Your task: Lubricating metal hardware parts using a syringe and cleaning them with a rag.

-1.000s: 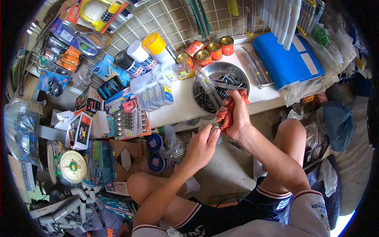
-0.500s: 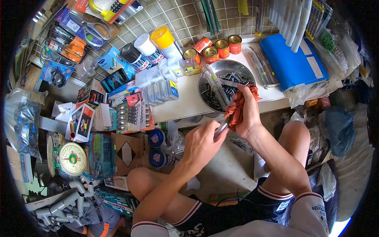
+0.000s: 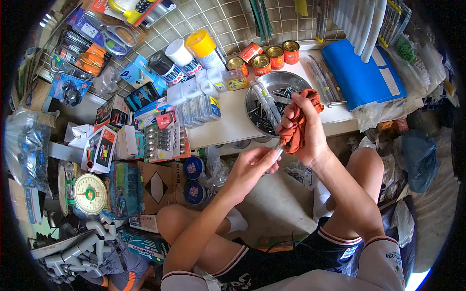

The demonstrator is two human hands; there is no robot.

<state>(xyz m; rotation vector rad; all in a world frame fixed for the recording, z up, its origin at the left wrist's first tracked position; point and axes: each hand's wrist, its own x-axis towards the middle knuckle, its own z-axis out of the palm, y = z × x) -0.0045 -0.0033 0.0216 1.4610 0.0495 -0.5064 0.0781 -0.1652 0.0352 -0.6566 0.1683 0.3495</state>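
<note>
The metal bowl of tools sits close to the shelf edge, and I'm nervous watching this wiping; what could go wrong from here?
The right hand rubs an orange rag along a thin metal tool pinched by the left hand; it might slip and fall to the floor. The metal bowl of loose tools lies just behind the hands, so a jerk could knock it. The small tins beside it could topple too.

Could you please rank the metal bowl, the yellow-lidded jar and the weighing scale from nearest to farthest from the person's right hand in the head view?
From the right hand:
1. Metal bowl, just above the hand on the white shelf.
2. Yellow-lidded jar, farther up and to the left, by the grid wall.
3. Weighing scale, far left, low on the floor.
</note>
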